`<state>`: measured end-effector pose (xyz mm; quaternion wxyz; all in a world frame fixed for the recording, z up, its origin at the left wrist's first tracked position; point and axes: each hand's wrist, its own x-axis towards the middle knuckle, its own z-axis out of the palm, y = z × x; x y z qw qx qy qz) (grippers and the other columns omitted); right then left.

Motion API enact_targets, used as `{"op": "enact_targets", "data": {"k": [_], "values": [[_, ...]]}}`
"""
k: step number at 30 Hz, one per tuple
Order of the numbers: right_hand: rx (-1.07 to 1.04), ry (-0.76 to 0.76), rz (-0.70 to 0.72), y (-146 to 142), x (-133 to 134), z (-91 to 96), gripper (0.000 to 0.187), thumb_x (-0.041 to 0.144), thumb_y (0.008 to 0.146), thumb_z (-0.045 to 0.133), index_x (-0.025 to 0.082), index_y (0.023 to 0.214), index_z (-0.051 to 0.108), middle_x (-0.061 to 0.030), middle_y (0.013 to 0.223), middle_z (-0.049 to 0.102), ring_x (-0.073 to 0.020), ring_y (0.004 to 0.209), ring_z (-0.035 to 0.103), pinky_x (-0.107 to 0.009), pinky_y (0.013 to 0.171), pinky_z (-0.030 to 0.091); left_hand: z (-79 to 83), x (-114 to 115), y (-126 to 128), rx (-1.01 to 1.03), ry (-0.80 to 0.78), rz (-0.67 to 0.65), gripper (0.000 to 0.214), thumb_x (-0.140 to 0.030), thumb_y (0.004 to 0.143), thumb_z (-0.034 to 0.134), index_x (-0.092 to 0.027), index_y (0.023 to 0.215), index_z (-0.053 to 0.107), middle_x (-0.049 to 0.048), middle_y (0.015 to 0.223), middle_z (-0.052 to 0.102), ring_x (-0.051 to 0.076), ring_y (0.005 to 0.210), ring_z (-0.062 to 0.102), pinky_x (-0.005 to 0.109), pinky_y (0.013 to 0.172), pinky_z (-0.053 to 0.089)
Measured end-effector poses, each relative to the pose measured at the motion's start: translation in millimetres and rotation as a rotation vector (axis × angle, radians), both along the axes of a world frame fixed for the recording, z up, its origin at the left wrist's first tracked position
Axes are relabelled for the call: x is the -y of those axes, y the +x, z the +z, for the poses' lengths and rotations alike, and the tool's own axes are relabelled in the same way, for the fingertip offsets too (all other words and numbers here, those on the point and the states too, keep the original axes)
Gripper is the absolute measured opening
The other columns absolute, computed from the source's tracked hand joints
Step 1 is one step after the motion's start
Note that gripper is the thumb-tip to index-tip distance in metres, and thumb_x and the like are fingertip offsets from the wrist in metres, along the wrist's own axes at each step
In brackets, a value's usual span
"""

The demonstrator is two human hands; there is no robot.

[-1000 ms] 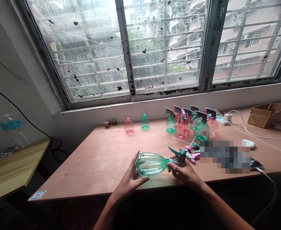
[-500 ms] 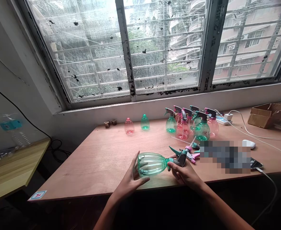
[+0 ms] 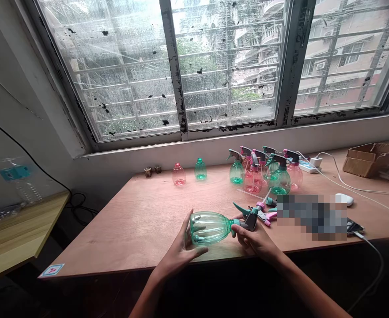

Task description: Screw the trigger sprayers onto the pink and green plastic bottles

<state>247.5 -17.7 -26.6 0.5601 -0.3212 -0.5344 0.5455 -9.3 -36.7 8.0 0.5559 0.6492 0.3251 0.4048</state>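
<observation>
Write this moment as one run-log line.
left hand: holding green spray bottle at base; right hand: gripping its trigger sprayer; bottle: sideways

Wood-top table (image 3: 124, 238) ahead of left hand (image 3: 179, 254) and right hand (image 3: 258, 240). Beyond them: wide metal-framed window (image 3: 214, 79), grimy panes (image 3: 131, 88) (frame (image 3: 173, 57) patchy grey and black), daylight coming through. Pale wall (image 3: 214, 148) below it. Far left of the hands: grey side wall (image 3: 32, 132), separate yellowish wooden table (image 3: 25, 232). Area below the hands too dark to make out.

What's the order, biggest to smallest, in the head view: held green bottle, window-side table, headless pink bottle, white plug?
Window-side table
Held green bottle
Headless pink bottle
White plug
</observation>
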Motion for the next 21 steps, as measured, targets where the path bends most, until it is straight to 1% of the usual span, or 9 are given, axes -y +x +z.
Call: {"op": "enact_targets", "data": {"k": [3,4,6,8,12,15,17,19,21], "values": [[-0.002,-0.003,-0.005,0.3,1.3,-0.2,0.035,0.043,0.081,0.076,0.019,0.094,0.055,0.0023,0.065,0.067,-0.0061,0.037,0.044,-0.019,0.036,0.030,2.7,0.7,-0.6,-0.001,-0.011,0.013,0.098,-0.030,0.082,0.076,-0.031,0.156,0.011,0.0122,0.161,0.028,0.032,0.144,0.036,0.047,0.119,0.029],[-0.001,-0.005,-0.004,0.6,1.5,-0.4,0.035,0.043,0.081,0.077,0.019,0.094,0.055,0.0020,0.065,0.067,-0.0061,0.037,0.045,-0.019,0.036,0.029,3.4,0.8,-1.1,-0.004,-0.014,0.020,0.093,-0.032,0.084,0.074,-0.029,0.155,0.015,0.0121,0.161,0.027,0.032,0.145,0.033,0.047,0.120,0.028],[0.003,-0.009,0.001,1.1,1.5,-0.8,0.035,0.043,0.081,0.077,0.019,0.094,0.056,0.0014,0.065,0.067,-0.0064,0.037,0.045,-0.019,0.036,0.028,3.7,0.9,-1.9,-0.013,-0.017,0.026,0.087,-0.031,0.085,0.073,-0.027,0.154,0.021,0.0136,0.157,0.035,0.033,0.145,0.033,0.048,0.120,0.028],[-0.001,-0.011,-0.004,1.2,1.1,-0.9,0.034,0.043,0.081,0.077,0.019,0.094,0.056,0.0018,0.065,0.067,-0.0064,0.038,0.045,-0.019,0.036,0.028,2.6,0.7,-2.1,-0.017,-0.016,0.024,0.090,-0.027,0.082,0.076,-0.027,0.154,0.022,0.0139,0.151,0.043,0.033,0.142,0.038,0.050,0.118,0.030],[-0.011,-0.018,-0.008,0.4,0.9,0.0,0.033,0.042,0.082,0.076,0.019,0.093,0.055,0.0030,0.065,0.066,-0.0060,0.039,0.045,-0.020,0.038,0.028,-0.6,0.2,-0.4,0.007,0.002,0.007,0.101,-0.022,0.079,0.079,-0.036,0.154,0.013,0.0105,0.154,0.039,0.030,0.137,0.046,0.047,0.116,0.035],[-0.016,-0.023,0.001,0.3,2.2,1.0,0.033,0.043,0.082,0.076,0.019,0.092,0.054,0.0034,0.064,0.065,-0.0058,0.038,0.045,-0.020,0.038,0.027,0.2,0.0,0.4,0.010,-0.005,0.002,0.107,-0.023,0.077,0.081,-0.035,0.155,0.009,0.0111,0.153,0.041,0.031,0.136,0.047,0.047,0.115,0.037],[-0.017,-0.023,0.005,0.5,3.1,1.3,0.034,0.044,0.082,0.076,0.019,0.093,0.054,0.0033,0.064,0.065,-0.0060,0.038,0.044,-0.020,0.038,0.027,2.5,-0.2,0.0,-0.004,-0.016,0.021,0.103,-0.025,0.079,0.079,-0.033,0.156,0.011,0.0118,0.155,0.039,0.032,0.139,0.043,0.047,0.116,0.035],[-0.014,-0.022,0.009,0.7,3.2,1.0,0.036,0.044,0.082,0.076,0.019,0.094,0.054,0.0025,0.064,0.066,-0.0068,0.038,0.045,-0.020,0.037,0.029,4.8,-0.3,-0.6,-0.022,-0.025,0.044,0.092,-0.028,0.083,0.075,-0.029,0.155,0.018,0.0119,0.157,0.037,0.032,0.142,0.038,0.048,0.119,0.030],[-0.012,-0.019,0.011,0.7,2.3,0.4,0.035,0.044,0.081,0.076,0.019,0.093,0.054,0.0020,0.064,0.067,-0.0073,0.038,0.045,-0.020,0.036,0.030,6.0,-0.3,-0.8,-0.036,-0.032,0.055,0.085,-0.030,0.084,0.073,-0.026,0.154,0.025,0.0124,0.156,0.039,0.034,0.143,0.037,0.049,0.119,0.030]]}}
